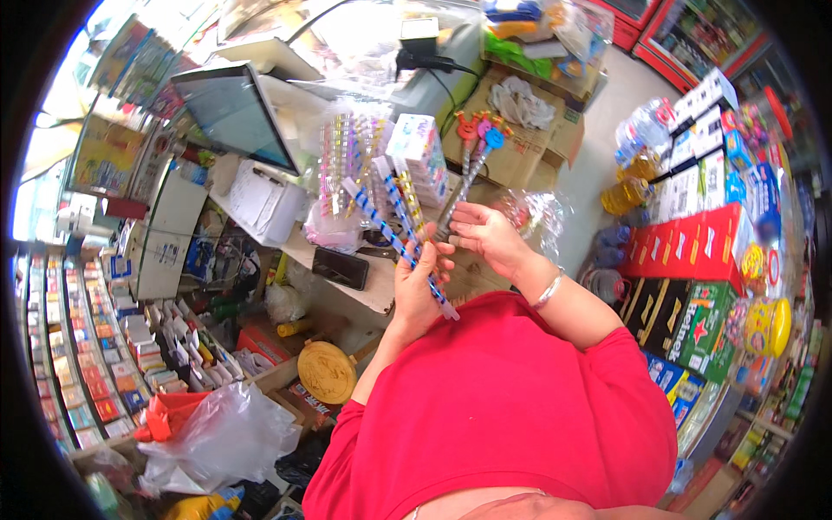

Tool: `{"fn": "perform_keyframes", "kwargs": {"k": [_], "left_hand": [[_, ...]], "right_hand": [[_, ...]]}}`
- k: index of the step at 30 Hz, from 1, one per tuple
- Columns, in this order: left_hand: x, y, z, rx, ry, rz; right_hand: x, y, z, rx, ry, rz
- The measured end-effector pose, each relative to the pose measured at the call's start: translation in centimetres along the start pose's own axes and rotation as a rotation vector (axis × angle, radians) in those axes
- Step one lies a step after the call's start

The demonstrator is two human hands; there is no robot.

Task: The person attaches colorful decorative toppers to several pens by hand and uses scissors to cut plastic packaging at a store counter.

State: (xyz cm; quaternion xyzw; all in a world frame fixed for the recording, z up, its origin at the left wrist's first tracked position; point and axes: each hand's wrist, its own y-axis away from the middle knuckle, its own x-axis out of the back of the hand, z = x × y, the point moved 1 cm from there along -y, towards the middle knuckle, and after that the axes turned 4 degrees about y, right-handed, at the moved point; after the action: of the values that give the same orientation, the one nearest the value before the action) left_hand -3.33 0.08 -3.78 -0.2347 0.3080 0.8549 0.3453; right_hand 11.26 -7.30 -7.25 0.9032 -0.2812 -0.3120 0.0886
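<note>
My left hand (419,286) is closed around several striped sticks. A blue-and-white spiral stick (374,218) slants through it, its lower end showing below my fist. Beside it stands a gold-striped stick (407,192). My right hand (490,236) is just to the right, its fingers partly bent and apart, with the tips at the lower part of a bunch of silver sticks (468,178). Those sticks carry orange, pink and blue figure heads (494,138). Whether the fingertips press on them is hard to tell. Behind my left hand stands a clear pack of coloured sticks (340,165).
A black phone (340,269) lies on the wooden counter (381,296). Farther back are a patterned white pack (418,146), a notepad (260,206) and a monitor (236,113). Crumpled clear wrapping (539,217) lies beyond my right hand. Stacked cartons (685,247) stand at right.
</note>
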Motion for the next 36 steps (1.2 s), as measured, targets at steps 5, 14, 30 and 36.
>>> {"fn": "perform_keyframes", "kwargs": {"k": [5,14,30,36], "left_hand": [[-0.1,-0.3,0.0,0.019,-0.015,0.009],[-1.5,-0.4,-0.5,0.078,-0.098,-0.097],[-0.8,1.6,-1.5,0.004,-0.098,-0.062],[-0.1,2.4,-1.7,-0.009,-0.08,-0.037]], "right_hand": [[1.3,7.0,-6.8,0.605,0.241,0.304],[11.4,6.4,-1.1,0.356,1.179,0.38],[14.2,-5.0,5.7,0.517,1.775,-0.249],[15.5,-6.8,8.2,0.557,1.869,-0.209]]}}
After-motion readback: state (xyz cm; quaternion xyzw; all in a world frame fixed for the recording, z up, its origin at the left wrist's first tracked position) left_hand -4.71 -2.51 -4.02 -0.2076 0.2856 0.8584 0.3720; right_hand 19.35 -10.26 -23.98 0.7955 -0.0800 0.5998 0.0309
